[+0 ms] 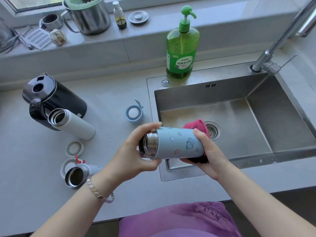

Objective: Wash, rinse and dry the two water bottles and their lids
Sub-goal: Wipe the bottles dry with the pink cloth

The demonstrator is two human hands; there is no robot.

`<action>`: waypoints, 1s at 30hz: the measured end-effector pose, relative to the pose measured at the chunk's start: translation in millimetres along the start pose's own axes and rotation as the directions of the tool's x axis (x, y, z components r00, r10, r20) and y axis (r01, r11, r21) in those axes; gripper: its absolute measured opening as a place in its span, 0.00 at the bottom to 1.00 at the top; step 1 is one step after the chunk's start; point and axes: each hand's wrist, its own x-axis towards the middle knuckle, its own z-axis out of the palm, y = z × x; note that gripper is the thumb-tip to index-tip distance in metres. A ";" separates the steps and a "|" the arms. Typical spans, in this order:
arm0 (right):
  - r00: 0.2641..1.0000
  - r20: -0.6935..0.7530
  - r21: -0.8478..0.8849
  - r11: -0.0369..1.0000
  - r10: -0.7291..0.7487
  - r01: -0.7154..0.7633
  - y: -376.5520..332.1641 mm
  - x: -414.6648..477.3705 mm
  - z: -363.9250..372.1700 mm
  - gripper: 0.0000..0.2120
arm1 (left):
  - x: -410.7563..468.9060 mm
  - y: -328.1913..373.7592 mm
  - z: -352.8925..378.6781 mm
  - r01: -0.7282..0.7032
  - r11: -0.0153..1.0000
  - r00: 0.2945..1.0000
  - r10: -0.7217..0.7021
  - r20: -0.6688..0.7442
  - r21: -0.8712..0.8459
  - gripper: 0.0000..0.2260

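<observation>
Light-blue cartoon-printed steel bottle [179,142] held sideways over the stainless sink's [222,94] front-left rim.
On my feed, the left hand [135,151] grips its open steel mouth. The right hand [205,151] clasps its base together with a magenta cloth [196,124]. A round blue lid [134,113] lies on the grey counter [111,93].

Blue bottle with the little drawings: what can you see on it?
The blue bottle is light blue with small cartoon drawings and a shiny steel neck. Its lid is off, so the mouth is open. It lies sideways above the sink's front edge, mouth toward the left. The left hand holds the neck end; the right hand holds the base with a pink cloth.
</observation>
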 end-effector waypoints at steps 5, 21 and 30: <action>0.913 0.030 -0.145 0.902 -0.406 0.406 5.3 1.6 -1.1 0.23 | 10.4 17.7 -2.4 0.483 0.815 0.867 -0.496 0.046 -0.320 0.36; 0.748 0.478 -0.767 0.195 -0.460 0.611 -21.7 0.1 21.1 0.17 | -11.4 12.7 6.9 0.189 0.977 0.942 -0.207 -0.263 -0.093 0.30; 0.731 0.493 -0.764 0.168 -0.471 0.623 -5.8 -9.3 35.2 0.19 | -14.5 13.7 5.0 0.108 0.994 0.971 -0.107 -0.213 -0.010 0.29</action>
